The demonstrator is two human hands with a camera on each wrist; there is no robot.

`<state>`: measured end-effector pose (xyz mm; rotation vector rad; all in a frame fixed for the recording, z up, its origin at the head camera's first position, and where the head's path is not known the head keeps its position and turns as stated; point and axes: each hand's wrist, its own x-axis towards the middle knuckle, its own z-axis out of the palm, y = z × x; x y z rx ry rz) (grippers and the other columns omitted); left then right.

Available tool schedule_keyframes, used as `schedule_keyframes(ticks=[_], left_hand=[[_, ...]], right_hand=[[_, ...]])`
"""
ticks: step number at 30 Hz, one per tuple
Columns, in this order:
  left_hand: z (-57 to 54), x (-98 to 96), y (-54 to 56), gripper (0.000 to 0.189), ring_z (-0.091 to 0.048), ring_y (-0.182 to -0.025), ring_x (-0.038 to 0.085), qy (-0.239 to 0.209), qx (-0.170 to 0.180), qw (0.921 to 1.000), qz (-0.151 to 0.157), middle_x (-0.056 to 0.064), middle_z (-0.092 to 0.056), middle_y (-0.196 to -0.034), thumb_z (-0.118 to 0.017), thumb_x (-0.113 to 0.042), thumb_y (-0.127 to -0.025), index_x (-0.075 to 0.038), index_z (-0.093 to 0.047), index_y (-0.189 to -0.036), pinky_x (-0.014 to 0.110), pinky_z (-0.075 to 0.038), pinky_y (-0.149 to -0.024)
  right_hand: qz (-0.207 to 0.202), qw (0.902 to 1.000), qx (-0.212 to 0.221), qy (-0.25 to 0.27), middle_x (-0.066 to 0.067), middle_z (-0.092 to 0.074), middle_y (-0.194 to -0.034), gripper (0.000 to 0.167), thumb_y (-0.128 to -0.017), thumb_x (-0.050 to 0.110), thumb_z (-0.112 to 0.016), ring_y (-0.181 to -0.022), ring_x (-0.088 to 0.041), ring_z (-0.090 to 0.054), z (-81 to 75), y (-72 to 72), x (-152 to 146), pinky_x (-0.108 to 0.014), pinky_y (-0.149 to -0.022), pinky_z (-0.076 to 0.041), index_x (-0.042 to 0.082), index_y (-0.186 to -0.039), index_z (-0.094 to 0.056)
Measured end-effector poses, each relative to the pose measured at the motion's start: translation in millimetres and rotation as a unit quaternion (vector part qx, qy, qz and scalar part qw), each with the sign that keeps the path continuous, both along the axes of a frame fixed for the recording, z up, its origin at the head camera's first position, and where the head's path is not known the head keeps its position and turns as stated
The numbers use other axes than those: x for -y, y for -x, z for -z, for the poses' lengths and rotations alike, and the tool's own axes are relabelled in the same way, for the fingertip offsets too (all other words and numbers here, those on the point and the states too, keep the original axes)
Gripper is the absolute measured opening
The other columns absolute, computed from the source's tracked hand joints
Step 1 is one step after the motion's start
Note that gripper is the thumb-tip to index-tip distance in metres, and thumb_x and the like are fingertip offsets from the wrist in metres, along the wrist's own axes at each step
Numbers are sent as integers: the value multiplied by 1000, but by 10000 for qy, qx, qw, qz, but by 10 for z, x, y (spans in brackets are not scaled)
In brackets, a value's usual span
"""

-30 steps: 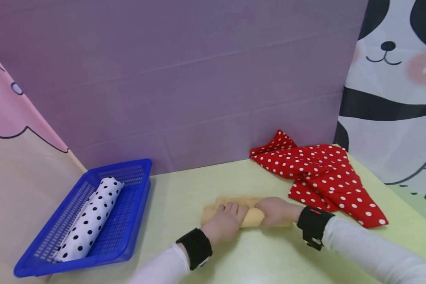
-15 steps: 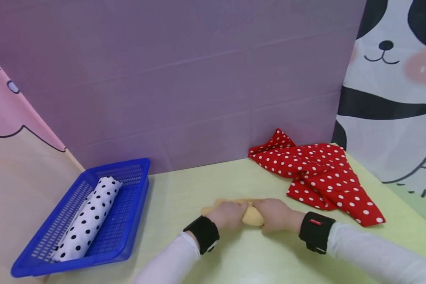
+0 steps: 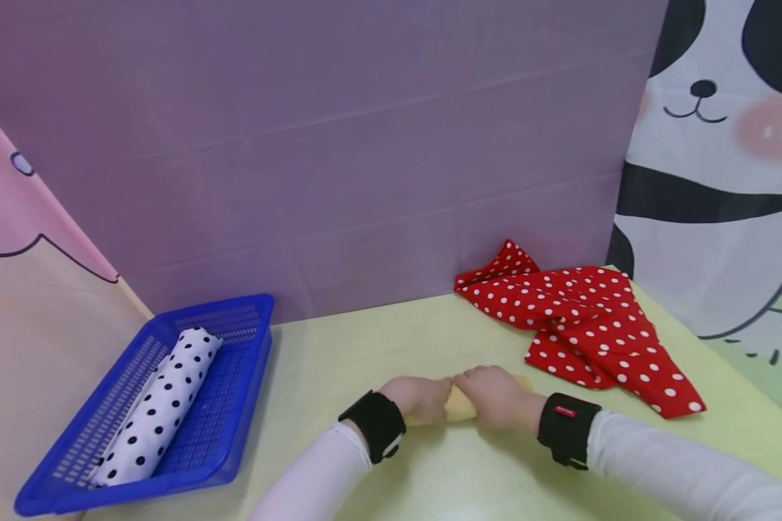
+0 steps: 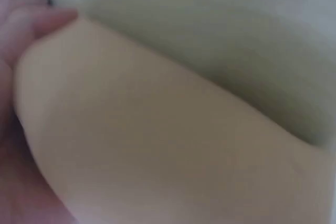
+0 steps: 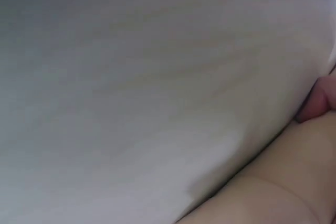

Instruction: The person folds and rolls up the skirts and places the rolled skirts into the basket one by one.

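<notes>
A pale yellow cloth (image 3: 459,407), rolled or bunched into a short bundle, lies on the table between both hands in the head view. My left hand (image 3: 422,398) grips its left part with curled fingers. From the other side, my right hand (image 3: 492,396) grips the bundle, its knuckles upward and its thumb side close to the left hand. Most of the cloth is hidden under the hands. A smooth blurred stretch of the cloth (image 4: 157,124) fills the left wrist view, with fingers at its left edge. One fingertip (image 5: 317,100) touches the cloth in the right wrist view.
A blue plastic basket (image 3: 247,405) stands at the left, holding a rolled white cloth with black dots (image 3: 159,405). A crumpled red cloth with white dots (image 3: 586,318) lies at the back right. The pale yellow table (image 3: 339,347) ends at a purple backdrop (image 3: 365,159).
My left hand has gone from lying spread over the cloth to gripping it. Both hands have come together, and less of the cloth shows. The basket and the red cloth have stayed put.
</notes>
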<state>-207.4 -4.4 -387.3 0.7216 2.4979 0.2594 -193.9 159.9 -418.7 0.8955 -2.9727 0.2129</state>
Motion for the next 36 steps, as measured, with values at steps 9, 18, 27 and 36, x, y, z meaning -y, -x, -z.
schedule_keyframes(ticks=[9, 18, 27, 36], left_hand=[[265, -34, -158, 25, -54, -66, 13, 490, -2705, 9600, 525, -3, -58, -74, -77, -18, -70, -14, -57, -85, 27, -45, -59], [341, -151, -176, 27, -58, -70, 11, 946, -4020, 9052, 999, -4, -59, -79, -72, -24, -76, -14, -54, -94, 24, -45, -58], [253, -134, 112, 24, -48, -60, 11, 155, -2155, 9743, 646, -7, -53, -67, -77, -23, -67, -18, -56, -77, 24, -39, -56], [247, -71, 213, 25, -46, -62, 9, -586, -892, 9940, 248, -8, -52, -69, -77, -17, -63, -18, -56, -76, 22, -40, -58]], right_hand=[[-27, 9885, 1404, 565, 8, -54, -68, 28, -59, 11, -81, -65, -13, -46, -91, 92, -34, -32, -65, -40, 15, -79, -62], [676, 9515, 2917, 709, 0, -55, -83, 43, -57, 9, -82, -79, -19, -49, -245, 148, -98, -39, -75, -40, 11, -92, -59], [369, 9896, 1234, 646, 1, -59, -82, 48, -59, 9, -85, -76, -18, -52, -134, -24, -71, -40, -74, -45, 9, -99, -59], [13, 9993, -359, -69, 2, -57, -72, 32, -68, 14, -78, -63, -14, -52, -23, -15, -75, -31, -59, -45, 11, -89, -54]])
